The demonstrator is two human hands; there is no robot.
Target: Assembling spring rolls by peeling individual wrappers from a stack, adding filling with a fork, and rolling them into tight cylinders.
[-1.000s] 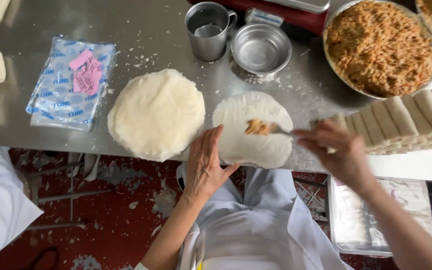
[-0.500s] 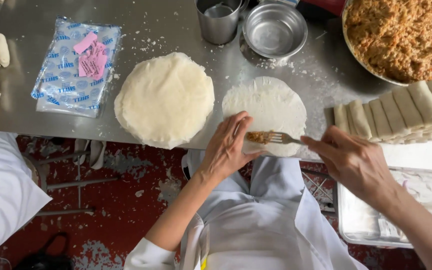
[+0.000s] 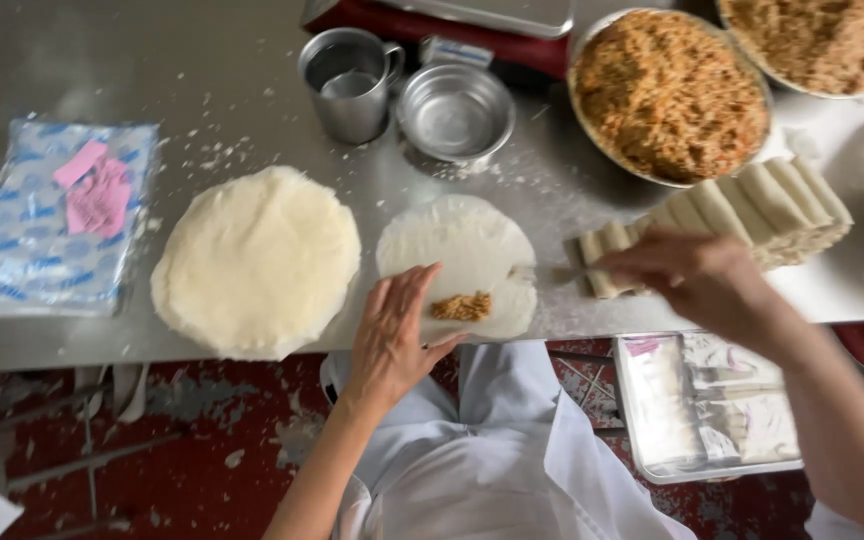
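Left hand (image 3: 392,335) lies open, fingers spread on one thin wrapper (image 3: 457,262), with one clump of filling (image 3: 461,306) just beside my fingertips. Right hand (image 3: 687,275) looks blurred; I cannot tell its grip. Beyond: one wrapper stack (image 3: 252,260), one cup (image 3: 349,85), one empty bowl (image 3: 455,113), two filling bowls (image 3: 670,92).

Bare table (image 3: 202,80) lay open along the far left. Near edge crowded: wrapper stack (image 3: 257,260) just beside single wrapper (image 3: 462,255). Metal cup (image 3: 347,85) and small bowl (image 3: 455,112) blocked the far middle; filling bowl (image 3: 667,95) and rolled pieces (image 3: 742,210) walled the right.
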